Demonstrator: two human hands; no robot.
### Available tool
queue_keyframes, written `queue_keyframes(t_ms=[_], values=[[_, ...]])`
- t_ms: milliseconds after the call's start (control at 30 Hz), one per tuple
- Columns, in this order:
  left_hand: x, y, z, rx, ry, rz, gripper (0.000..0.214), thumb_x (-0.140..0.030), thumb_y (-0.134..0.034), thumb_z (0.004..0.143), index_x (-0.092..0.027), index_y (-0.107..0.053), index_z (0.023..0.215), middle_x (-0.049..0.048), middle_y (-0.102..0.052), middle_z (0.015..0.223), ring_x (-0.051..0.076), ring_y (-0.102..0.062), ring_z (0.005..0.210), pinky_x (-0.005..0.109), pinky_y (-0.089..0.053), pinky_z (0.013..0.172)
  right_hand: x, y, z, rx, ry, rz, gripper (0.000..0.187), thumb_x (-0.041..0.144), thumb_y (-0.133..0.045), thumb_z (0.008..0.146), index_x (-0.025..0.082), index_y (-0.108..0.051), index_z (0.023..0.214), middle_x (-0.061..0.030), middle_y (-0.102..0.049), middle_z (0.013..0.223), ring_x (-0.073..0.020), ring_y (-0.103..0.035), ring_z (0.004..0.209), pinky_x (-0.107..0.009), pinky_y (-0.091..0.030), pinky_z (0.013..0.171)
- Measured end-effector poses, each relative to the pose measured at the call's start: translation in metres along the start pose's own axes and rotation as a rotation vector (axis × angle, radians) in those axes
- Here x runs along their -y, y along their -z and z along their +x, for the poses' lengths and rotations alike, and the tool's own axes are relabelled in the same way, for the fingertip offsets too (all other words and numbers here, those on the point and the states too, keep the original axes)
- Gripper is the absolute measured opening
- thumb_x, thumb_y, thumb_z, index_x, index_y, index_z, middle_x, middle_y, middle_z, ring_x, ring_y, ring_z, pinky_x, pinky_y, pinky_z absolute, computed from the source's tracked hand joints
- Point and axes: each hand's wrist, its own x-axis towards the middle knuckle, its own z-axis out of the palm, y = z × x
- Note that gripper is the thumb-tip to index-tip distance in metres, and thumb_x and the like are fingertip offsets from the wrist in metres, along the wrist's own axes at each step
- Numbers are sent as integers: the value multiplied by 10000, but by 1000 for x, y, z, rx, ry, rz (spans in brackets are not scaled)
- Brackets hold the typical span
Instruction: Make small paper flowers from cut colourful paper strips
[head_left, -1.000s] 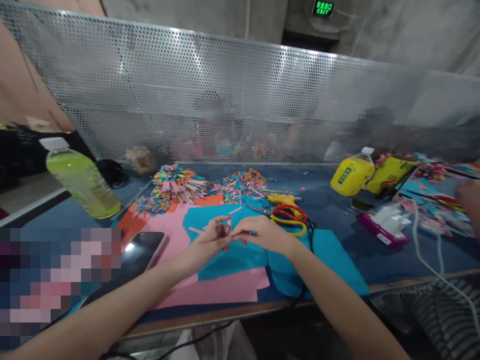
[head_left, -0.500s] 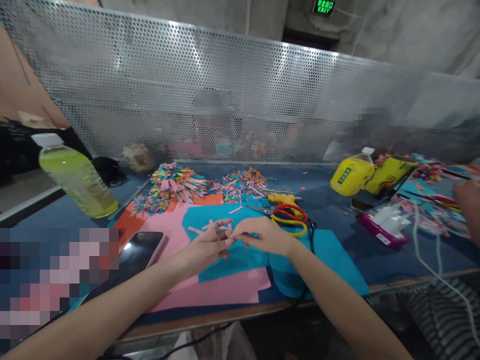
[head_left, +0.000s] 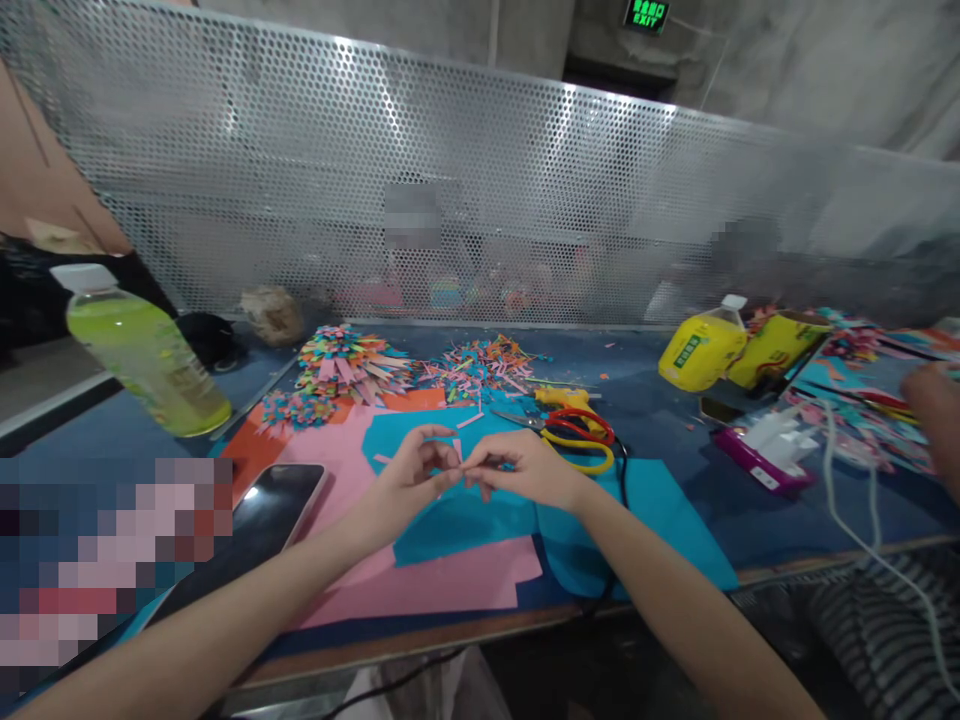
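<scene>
My left hand point(head_left: 411, 477) and my right hand point(head_left: 517, 468) meet fingertip to fingertip above the table, both pinched on a small pink paper strip point(head_left: 457, 449) held between them. Under the hands lie a teal paper sheet point(head_left: 450, 520) and a pink paper sheet point(head_left: 450, 585). Red and yellow scissors point(head_left: 574, 436) lie just behind my right hand, beside a yellow glue gun point(head_left: 564, 399).
Piles of coloured paper scraps point(head_left: 352, 362) sit at the back by the perforated metal screen point(head_left: 480, 180). A green drink bottle point(head_left: 139, 352) and a phone point(head_left: 259, 515) are at left. Yellow bottles point(head_left: 701, 350), a tissue pack point(head_left: 769, 455) and another person's hand point(head_left: 934, 400) are at right.
My left fingers, stretched out half a second ago, have curled back into a pinch, and both hands have lifted slightly with the strip. The view has drifted a little to the right.
</scene>
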Motion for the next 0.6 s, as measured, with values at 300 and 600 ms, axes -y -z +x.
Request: queue_keyframes(t_ms=[300, 600], values=[[-9, -3, -1, -22, 57, 32, 367, -274, -625, 706, -188, -400, 983, -34, -509, 711, 83, -473, 591, 220, -349, 517, -3, -1, 1, -36, -8, 12, 140, 227, -501, 799, 147, -608, 842, 1, -580, 696, -77, -560, 561, -202, -442, 555], [-10, -2, 0, -12, 53, 43, 363, -277, -635, 696, -183, -425, 978, -37, -507, 676, 83, -476, 560, 223, -353, 502, -2, -2, 1, -81, -5, -18, 124, 208, -502, 787, 143, -602, 819, 2, -576, 672, -72, -541, 530, -194, -441, 520]])
